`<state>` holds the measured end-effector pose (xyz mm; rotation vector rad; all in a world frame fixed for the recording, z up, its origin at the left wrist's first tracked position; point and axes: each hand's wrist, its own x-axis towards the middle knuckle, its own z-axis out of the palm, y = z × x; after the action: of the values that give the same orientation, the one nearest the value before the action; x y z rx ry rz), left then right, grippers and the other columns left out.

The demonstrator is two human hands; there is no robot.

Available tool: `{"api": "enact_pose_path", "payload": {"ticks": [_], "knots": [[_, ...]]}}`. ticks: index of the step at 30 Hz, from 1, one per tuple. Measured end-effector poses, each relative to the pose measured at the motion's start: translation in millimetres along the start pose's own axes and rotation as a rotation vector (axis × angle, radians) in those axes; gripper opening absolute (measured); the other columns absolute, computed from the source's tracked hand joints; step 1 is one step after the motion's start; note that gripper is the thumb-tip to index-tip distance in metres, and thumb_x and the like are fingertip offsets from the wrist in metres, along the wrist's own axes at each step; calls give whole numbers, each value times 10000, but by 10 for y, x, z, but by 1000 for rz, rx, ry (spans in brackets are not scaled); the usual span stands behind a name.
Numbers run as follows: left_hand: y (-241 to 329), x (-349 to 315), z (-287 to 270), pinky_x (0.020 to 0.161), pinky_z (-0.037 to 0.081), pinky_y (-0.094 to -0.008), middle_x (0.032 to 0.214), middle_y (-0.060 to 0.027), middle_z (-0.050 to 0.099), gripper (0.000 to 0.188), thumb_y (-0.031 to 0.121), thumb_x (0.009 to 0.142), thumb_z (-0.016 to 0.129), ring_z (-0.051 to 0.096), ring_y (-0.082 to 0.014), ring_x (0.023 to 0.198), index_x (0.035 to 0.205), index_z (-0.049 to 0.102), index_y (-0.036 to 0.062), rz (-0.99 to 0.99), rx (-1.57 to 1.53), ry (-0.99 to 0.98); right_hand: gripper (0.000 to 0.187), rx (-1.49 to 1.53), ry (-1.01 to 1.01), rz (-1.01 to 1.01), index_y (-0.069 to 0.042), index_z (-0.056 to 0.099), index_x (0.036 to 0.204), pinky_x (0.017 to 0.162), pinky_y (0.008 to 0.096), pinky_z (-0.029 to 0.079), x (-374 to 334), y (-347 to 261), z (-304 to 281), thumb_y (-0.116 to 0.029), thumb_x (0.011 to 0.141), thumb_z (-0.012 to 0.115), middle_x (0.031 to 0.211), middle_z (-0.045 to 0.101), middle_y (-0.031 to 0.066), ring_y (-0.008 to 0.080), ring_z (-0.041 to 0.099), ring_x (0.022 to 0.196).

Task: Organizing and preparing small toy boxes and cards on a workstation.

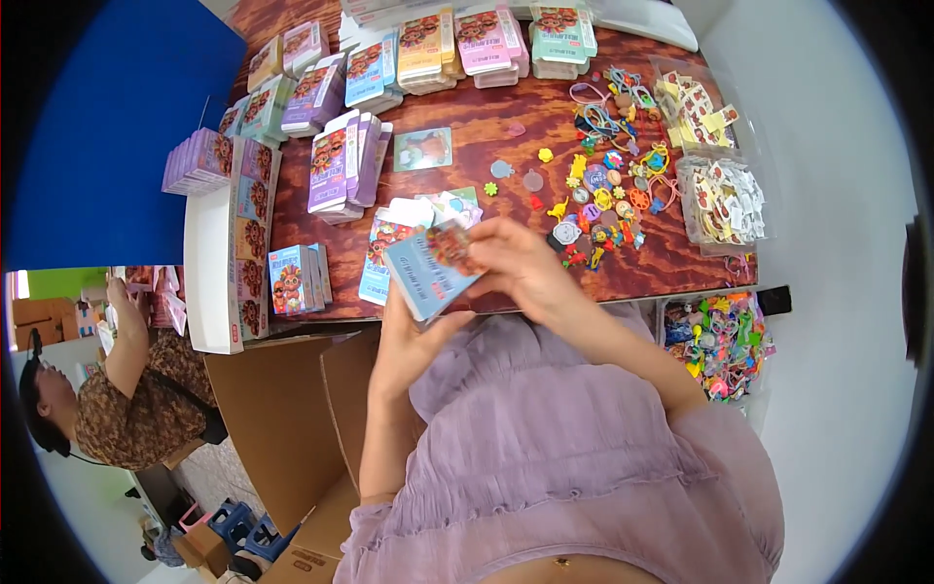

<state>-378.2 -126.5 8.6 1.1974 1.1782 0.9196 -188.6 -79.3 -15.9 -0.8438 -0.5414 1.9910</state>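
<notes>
A small light-blue cardboard box (pixel 425 274) with a colourful cartoon print is held tilted over the table's front edge. Its lower end rests in my left hand (pixel 404 341), thumb along one side and fingers mostly hidden behind. My right hand (pixel 520 268) pinches the box's upper right end, its fingertips partly covering the print. Just beyond lie another blue printed box (pixel 375 282) and some white and patterned cards (pixel 443 209), partly hidden by the held box. Loose small toys (pixel 593 209) and coloured hair ties (pixel 603 122) spread to the right of my right hand.
Stacks of flat printed boxes (pixel 428 54) line the table's back; purple ones (pixel 336 165) stand nearer. A white display tray (pixel 212 273) sits left. Sticker bags (pixel 725 200) lie right, above a trinket bin (pixel 725 341). An open carton (pixel 272 419) stands below; another person (pixel 136 409) is at left.
</notes>
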Motion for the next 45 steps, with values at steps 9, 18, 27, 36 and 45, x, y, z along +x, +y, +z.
{"api": "enact_pose_path", "payload": {"ticks": [9,18,27,36,45], "knots": [[-78,-9,-244,945,513,-356,1285,-122,538,688,4,796,725,567,-200,1153,1403,401,-3,57,-197,202,163,-1233,33,-532,-23,684,988,724,401,527,553,-72,68,-155,915,620,873,675,158,286,678,796],[-234,153,-190,964,471,-335,1267,-102,570,670,34,823,726,560,-181,1152,1413,410,11,-44,-138,227,524,-2085,154,-491,-57,600,1158,908,464,500,1907,-497,170,-237,710,803,1207,612,154,337,546,1135],[-260,124,-156,883,519,-310,1258,-97,562,738,28,811,752,582,-164,1099,1447,377,6,-74,-19,223,362,-1986,82,-547,-61,629,1145,922,461,498,1880,-552,148,-92,789,686,1185,601,184,345,570,1132],[-254,83,-112,895,527,-339,1288,-138,542,781,55,793,786,576,-190,1124,1448,367,-19,-41,40,244,393,-2130,77,-291,-129,633,1190,901,492,505,2013,-641,255,-104,801,682,1193,589,181,369,563,1137],[-53,161,-148,897,513,-362,1230,-139,571,755,69,695,841,575,-255,1146,1358,490,-14,181,591,336,222,-1106,-31,-354,-49,671,1059,532,257,469,1478,-1005,-192,-103,848,712,750,644,4,84,593,623]]}}
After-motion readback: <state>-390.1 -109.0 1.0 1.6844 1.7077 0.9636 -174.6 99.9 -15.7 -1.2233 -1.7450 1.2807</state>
